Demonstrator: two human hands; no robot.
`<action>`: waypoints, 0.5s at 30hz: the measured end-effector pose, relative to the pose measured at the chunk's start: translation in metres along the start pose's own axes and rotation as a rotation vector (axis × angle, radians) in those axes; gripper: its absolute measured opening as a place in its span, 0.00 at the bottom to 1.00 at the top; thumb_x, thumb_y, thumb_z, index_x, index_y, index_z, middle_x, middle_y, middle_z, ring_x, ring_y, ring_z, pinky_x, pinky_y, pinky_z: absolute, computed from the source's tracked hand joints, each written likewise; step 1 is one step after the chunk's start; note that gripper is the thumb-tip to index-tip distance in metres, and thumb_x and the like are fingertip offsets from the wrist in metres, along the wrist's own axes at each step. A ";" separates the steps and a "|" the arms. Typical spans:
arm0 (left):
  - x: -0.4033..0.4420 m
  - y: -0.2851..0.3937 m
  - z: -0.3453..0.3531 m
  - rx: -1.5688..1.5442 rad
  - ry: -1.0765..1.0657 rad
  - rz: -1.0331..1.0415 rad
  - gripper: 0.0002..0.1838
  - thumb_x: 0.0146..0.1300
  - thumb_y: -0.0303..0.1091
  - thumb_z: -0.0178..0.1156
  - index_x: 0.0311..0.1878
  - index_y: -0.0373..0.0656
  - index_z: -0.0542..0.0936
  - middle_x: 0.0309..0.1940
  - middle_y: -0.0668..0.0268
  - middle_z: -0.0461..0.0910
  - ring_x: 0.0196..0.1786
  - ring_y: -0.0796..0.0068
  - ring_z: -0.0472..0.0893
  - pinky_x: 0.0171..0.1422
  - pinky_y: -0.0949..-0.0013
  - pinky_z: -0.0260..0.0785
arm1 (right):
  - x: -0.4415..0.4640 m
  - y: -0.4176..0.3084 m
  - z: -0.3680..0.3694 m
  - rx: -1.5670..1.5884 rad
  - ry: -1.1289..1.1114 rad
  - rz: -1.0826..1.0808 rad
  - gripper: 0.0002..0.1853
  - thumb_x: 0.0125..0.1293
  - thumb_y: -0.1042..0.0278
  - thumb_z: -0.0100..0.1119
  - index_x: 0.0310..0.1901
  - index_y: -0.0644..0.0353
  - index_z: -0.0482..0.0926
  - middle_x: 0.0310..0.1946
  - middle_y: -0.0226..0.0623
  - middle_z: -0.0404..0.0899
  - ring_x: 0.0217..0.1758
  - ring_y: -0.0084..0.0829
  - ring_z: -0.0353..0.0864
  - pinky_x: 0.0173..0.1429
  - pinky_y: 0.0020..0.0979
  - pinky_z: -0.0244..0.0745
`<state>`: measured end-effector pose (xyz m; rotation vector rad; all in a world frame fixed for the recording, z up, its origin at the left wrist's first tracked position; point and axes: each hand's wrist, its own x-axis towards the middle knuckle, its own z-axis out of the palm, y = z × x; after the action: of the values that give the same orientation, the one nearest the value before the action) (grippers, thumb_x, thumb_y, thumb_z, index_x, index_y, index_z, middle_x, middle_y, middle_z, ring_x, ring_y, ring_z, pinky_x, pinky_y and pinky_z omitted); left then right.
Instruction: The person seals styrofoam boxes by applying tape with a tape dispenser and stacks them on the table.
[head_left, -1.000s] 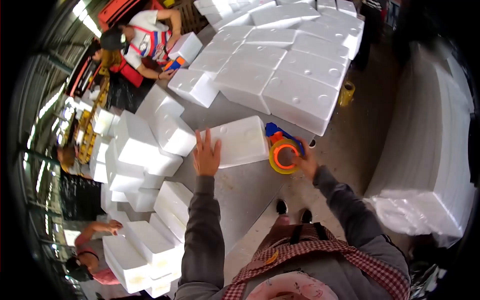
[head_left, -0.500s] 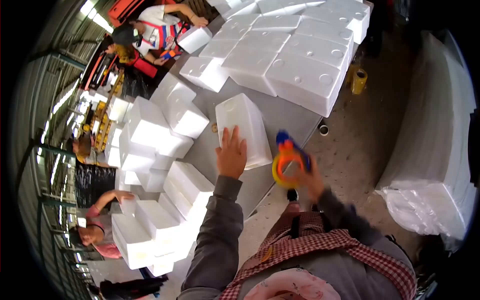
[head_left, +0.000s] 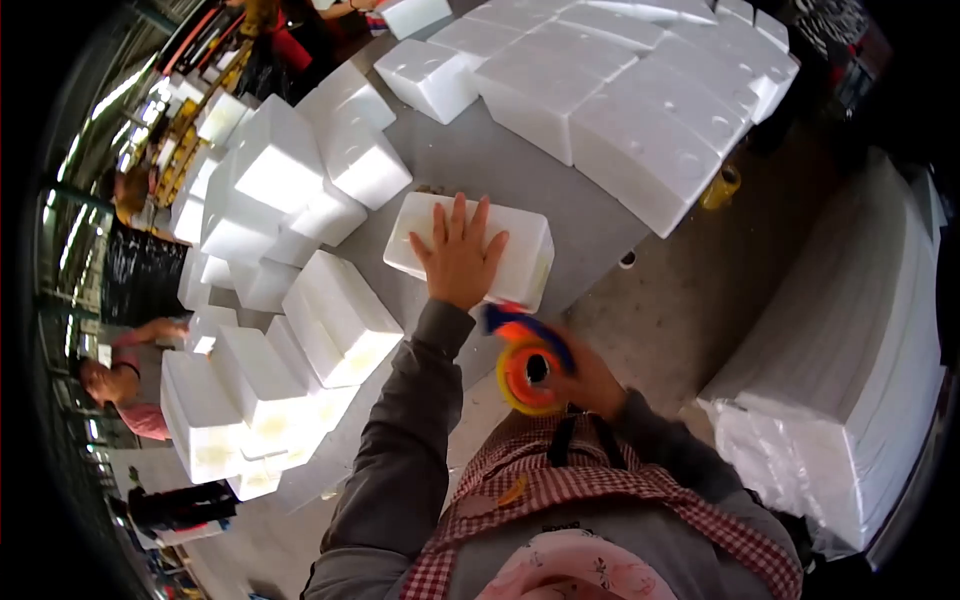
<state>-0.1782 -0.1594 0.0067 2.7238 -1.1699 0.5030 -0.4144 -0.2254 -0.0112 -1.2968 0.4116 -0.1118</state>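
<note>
A white foam box (head_left: pixel 520 235) lies on the grey table (head_left: pixel 470 165) in front of me. My left hand (head_left: pixel 462 252) is spread flat on top of it, fingers apart. My right hand (head_left: pixel 590 375) is wrapped around a tape dispenser (head_left: pixel 530 362), blue and orange with a yellow roll of tape. The dispenser's blue head is close to the near side of the box; I cannot tell whether they touch. Much of its handle is hidden by my fingers.
Rows of white foam boxes (head_left: pixel 640 100) fill the far side of the table. Piled foam boxes (head_left: pixel 290 180) stand at the left, near a co-worker (head_left: pixel 135 385). Stacked white sheets (head_left: pixel 840 360) stand at the right. A yellow tape roll (head_left: pixel 720 187) is beyond the table's edge.
The box has turned from lengthwise to crosswise under my left hand, whose fingers have spread. My right hand has brought the tape dispenser left, nearer the box. The whole view has shifted.
</note>
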 end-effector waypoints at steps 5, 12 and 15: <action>-0.026 -0.049 -0.008 -0.836 0.516 -0.261 0.34 0.64 0.42 0.49 0.69 0.40 0.51 0.69 0.55 0.51 0.73 0.57 0.48 0.71 0.52 0.42 | 0.052 0.010 -0.057 -0.064 -0.574 -0.211 0.29 0.52 0.67 0.64 0.58 0.61 0.70 0.57 0.45 0.69 0.63 0.40 0.66 0.65 0.40 0.59; -0.040 -0.078 0.068 -1.199 0.386 -0.690 0.33 0.57 0.47 0.58 0.59 0.36 0.61 0.52 0.53 0.66 0.57 0.58 0.64 0.61 0.60 0.54 | 0.190 0.061 -0.084 0.878 -0.427 -0.541 0.33 0.60 0.50 0.51 0.63 0.60 0.60 0.61 0.40 0.65 0.61 0.37 0.67 0.64 0.38 0.60; 0.001 -0.097 -0.018 -0.493 0.260 -0.757 0.27 0.55 0.55 0.58 0.42 0.38 0.70 0.36 0.55 0.68 0.42 0.57 0.67 0.48 0.56 0.56 | 0.178 -0.007 -0.015 0.781 -0.163 -0.310 0.29 0.62 0.48 0.48 0.60 0.59 0.64 0.55 0.39 0.71 0.58 0.36 0.70 0.62 0.40 0.62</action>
<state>-0.1120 -0.0884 0.0241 2.3208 -0.1211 0.3702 -0.2541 -0.2956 -0.0494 -0.5792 0.0042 -0.3837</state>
